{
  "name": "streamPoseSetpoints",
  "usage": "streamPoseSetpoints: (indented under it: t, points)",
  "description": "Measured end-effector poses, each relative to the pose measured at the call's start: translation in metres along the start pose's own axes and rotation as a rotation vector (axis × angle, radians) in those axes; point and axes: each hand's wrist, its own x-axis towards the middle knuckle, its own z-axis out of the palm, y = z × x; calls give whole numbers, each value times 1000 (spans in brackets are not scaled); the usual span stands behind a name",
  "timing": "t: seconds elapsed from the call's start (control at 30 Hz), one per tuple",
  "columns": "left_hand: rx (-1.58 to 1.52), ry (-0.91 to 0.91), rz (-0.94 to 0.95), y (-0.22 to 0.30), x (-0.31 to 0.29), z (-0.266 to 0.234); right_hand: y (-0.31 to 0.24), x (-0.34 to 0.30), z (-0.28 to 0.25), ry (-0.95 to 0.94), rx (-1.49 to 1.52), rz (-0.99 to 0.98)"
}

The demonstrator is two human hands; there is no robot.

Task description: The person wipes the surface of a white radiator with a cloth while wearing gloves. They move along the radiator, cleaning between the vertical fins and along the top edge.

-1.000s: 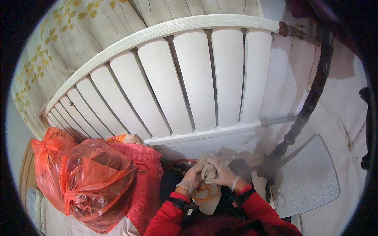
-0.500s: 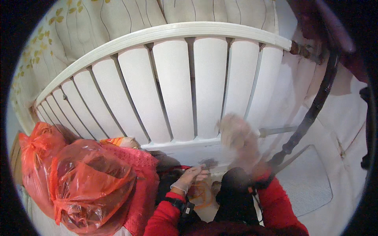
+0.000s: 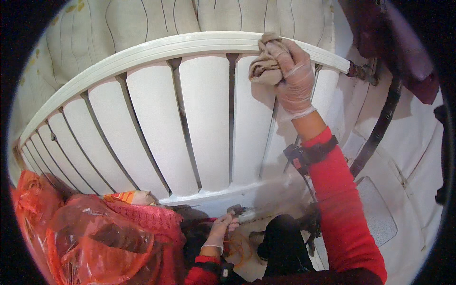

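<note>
My right hand [image 3: 293, 78], in a thin clear glove, grips a crumpled beige cloth [image 3: 267, 66]. The cloth lies against the top rail and upper front of a white ribbed radiator [image 3: 205, 114], right of its middle. Low down, below the radiator's bottom edge, my gloved left hand [image 3: 220, 232] is closed on something small and dark grey at its fingertips; its kind cannot be made out. Orange loops [image 3: 240, 249] of something lie on the floor beside that hand, partly hidden.
Red plastic bags [image 3: 95, 237] and a pink knitted cloth [image 3: 166, 232] are heaped at the left. A dark pipe [image 3: 382, 126] runs down at the right, above a pale mat [image 3: 377, 209]. A patterned curtain [image 3: 142, 23] hangs behind the radiator; purple fabric [image 3: 413, 57] hangs at upper right.
My right hand has risen with the cloth from the radiator's lower edge to its top rail. My left hand stays low, still closed. The view has shifted slightly.
</note>
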Motion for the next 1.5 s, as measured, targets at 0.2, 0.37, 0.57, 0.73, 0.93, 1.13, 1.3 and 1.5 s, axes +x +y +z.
streamPoseSetpoints:
  t: [0.2, 0.37, 0.57, 0.73, 0.93, 1.13, 1.3, 1.5]
  points:
    - [31, -23, 3, 2, -4, 5, -29, -54, 4, -148, 5, -28]
    - [94, -17, 6, 0, -3, 6, -45, -108, -13, -363, 15, -67]
    - [30, -33, -25, -13, 10, -5, -64, -123, -47, -685, 192, -60]
    - [98, -25, 20, -20, 16, -8, -33, -37, -33, -338, 83, -138]
    - [52, -27, 6, -15, 11, -3, -35, 5, 9, -192, -163, -209]
    - [89, -12, -19, -18, 11, -4, -60, -47, 4, -343, -71, -272]
    - [55, -33, 5, -20, 11, -7, -84, -98, -4, -494, 226, -292]
    - [90, -10, 8, -13, 7, -4, -85, -101, -26, -760, 407, -176]
